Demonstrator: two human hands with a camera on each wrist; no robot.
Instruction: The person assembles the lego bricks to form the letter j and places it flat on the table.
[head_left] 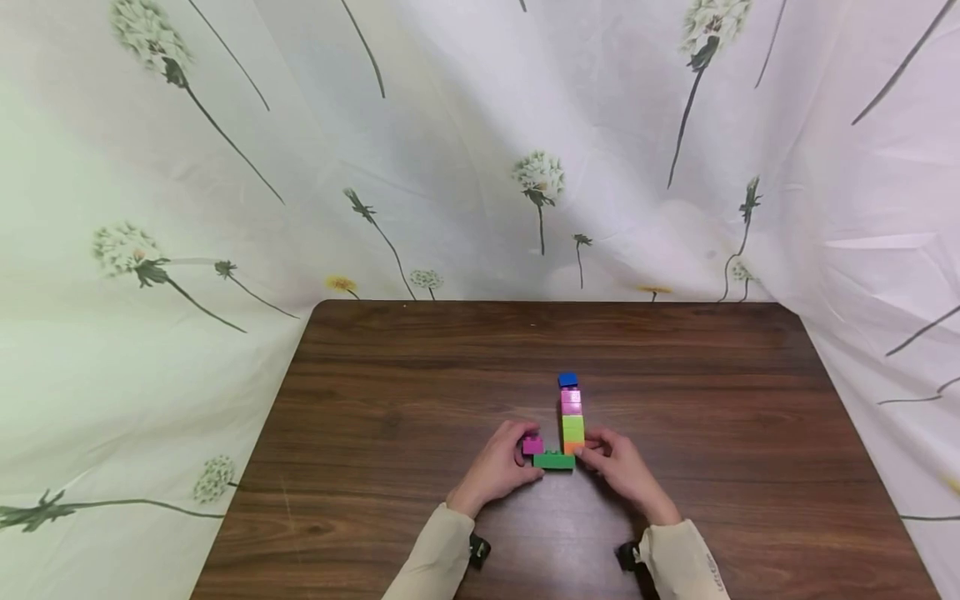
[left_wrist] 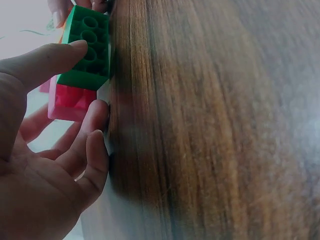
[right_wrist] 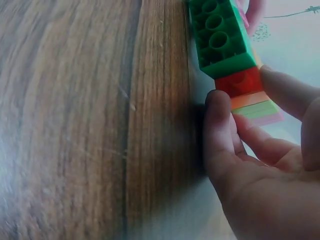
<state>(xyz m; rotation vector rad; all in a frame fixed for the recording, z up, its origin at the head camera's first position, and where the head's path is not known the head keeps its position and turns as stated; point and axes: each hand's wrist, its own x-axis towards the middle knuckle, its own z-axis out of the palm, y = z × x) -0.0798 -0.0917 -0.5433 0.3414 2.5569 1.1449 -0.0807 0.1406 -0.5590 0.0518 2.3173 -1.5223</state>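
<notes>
A row of joined toy building bricks lies on the table: a blue brick (head_left: 567, 380) at the far end, pink bricks (head_left: 572, 402), a lime brick (head_left: 573, 428), then an orange brick (head_left: 570, 447). Across its near end runs a green brick (head_left: 553, 462), its hollow underside towards the person. A magenta brick (head_left: 532, 446) joins the green one's left end. My left hand (head_left: 498, 465) grips that corner, thumb on the green brick's underside (left_wrist: 95, 37) and fingers around the magenta brick. My right hand (head_left: 628, 473) pinches the orange brick (right_wrist: 240, 85) between thumb and fingers.
The dark wood-grain table (head_left: 390, 375) has rounded far corners. Behind it and along its sides hangs a pale cloth (head_left: 465, 167) printed with dandelions. Each wrist wears a small black camera mount (head_left: 479, 551) beside a beige sleeve (head_left: 435, 550).
</notes>
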